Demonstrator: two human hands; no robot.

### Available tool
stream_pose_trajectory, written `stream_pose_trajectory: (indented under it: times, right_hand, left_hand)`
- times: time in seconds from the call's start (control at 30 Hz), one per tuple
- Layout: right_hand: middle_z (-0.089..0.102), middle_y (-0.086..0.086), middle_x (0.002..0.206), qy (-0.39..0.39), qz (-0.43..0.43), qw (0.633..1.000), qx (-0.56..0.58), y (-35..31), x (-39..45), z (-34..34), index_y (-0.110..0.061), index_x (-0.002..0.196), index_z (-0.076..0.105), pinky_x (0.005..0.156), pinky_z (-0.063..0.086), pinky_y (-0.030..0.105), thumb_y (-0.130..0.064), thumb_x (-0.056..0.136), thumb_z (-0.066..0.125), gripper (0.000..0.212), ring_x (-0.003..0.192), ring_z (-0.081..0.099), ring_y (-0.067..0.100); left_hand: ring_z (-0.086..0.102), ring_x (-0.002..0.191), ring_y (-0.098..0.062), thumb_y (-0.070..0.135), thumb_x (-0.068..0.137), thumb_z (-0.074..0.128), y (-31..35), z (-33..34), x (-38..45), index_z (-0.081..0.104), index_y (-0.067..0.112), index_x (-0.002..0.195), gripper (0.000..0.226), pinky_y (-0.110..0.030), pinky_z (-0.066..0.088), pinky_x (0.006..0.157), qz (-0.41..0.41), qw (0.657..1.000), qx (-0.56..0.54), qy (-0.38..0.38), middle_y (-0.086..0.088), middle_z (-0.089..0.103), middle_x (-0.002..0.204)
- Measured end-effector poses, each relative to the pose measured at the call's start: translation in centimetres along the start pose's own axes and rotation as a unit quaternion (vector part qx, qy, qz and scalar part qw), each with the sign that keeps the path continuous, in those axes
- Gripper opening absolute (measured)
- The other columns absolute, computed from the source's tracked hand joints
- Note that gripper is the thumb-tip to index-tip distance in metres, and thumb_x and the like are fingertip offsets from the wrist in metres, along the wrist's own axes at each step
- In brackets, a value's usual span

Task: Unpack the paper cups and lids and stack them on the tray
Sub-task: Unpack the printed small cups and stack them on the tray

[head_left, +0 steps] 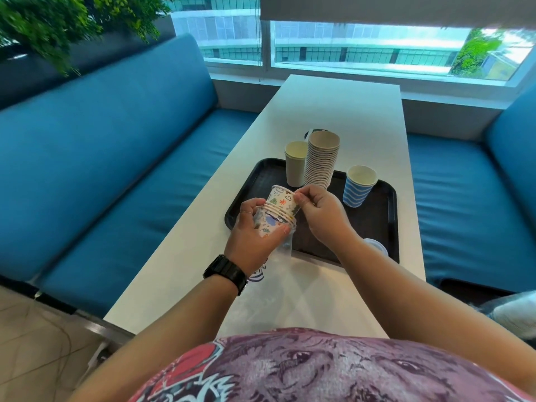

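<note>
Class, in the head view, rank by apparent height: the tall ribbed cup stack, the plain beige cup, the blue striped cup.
1. Tall ribbed cup stack
2. Plain beige cup
3. Blue striped cup, though it stands nearer the camera, so its margin is unsure.

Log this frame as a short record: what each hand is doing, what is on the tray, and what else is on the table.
left hand: grips the printed cups through their clear plastic sleeve
right hand: pinches the top printed cup's rim
tray: tall stack of plain cups, short beige cup stack, blue striped cups, all upright
table: white; tray lies on it
lids: white round piece at tray's near edge, unclear
</note>
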State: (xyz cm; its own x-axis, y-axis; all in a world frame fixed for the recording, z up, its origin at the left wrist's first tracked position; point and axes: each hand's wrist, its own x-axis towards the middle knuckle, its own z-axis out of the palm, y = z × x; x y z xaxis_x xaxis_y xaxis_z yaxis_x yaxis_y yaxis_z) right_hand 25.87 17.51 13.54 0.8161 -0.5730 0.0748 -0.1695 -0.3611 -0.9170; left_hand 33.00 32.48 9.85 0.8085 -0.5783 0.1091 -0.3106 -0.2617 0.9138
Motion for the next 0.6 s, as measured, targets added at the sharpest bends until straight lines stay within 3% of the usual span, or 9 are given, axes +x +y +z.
stream_pose_trajectory:
  times: [0.17,0.33,0.43,0.6]
  right_hand:
    - [0.063,-0.012,0.092,0.013,-0.028,0.999,-0.019,-0.8,1.8,-1.3,-0.026,0.098,0.063,0.056,0.045,0.008,-0.025,0.097,0.057,0.007,0.083,0.060,0.003]
    - [0.066,-0.008,0.096,0.063,-0.081,0.991,-0.085,-2.3,5.1,-3.2,-0.020,0.102,0.069,0.059,0.038,0.007,-0.027,0.096,0.059,0.014,0.084,0.059,0.007]
    - [0.070,-0.001,0.099,0.125,-0.132,0.975,-0.127,-3.7,7.6,-5.1,-0.016,0.102,0.072,0.069,0.045,0.020,-0.025,0.094,0.059,0.017,0.089,0.063,0.015]
    - [0.069,0.008,0.106,0.206,-0.189,0.933,-0.226,-5.9,10.9,-9.1,-0.011,0.107,0.069,0.083,0.044,0.035,-0.024,0.096,0.053,0.024,0.099,0.059,0.024]
  left_hand:
    - [0.055,0.102,-0.007,0.026,0.082,0.079,0.0,0.3,-0.1,0.032,0.027,0.131,0.067,-0.016,0.053,0.079,-0.018,1.000,-0.009,-0.001,0.011,0.036,0.119]
    - [0.056,0.108,-0.011,0.029,0.081,0.079,-0.1,0.1,0.3,0.033,0.030,0.125,0.064,-0.012,0.053,0.077,-0.025,0.999,-0.027,0.006,0.008,0.043,0.121]
    - [0.059,0.108,-0.011,0.029,0.080,0.080,-0.3,0.0,0.5,0.033,0.032,0.123,0.063,-0.012,0.054,0.077,-0.023,0.999,-0.034,0.012,0.004,0.049,0.124]
    - [0.060,0.105,-0.008,0.029,0.081,0.080,-0.5,-0.1,0.6,0.034,0.033,0.121,0.061,-0.011,0.053,0.076,-0.031,0.998,-0.047,0.018,0.003,0.051,0.123]
